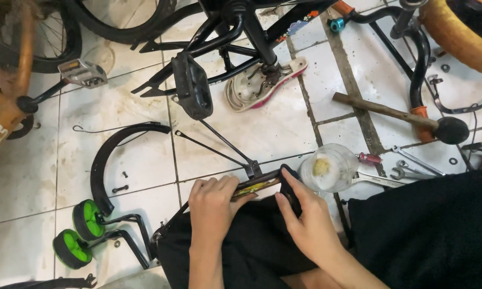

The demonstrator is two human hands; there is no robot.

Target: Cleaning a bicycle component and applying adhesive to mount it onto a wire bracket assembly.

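Both hands work over the lap, on a black bicycle mudguard (262, 182). Left hand (213, 206) curled around its near end, fingers clenched over the strip. Right hand (305, 219) grips the other end, fingers wrapped on the black tip. Mudguard lies across the black-clothed knees, its wire stays (219, 144) running up over the tiled floor (144, 155). Clear jar (326, 168) just beside the right hand. Second mudguard (112, 155) and green training wheels (80, 235) lie to the left.

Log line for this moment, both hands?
left hand: grips black fender | right hand: holds same fender's end | beside: clear jar, wrenches
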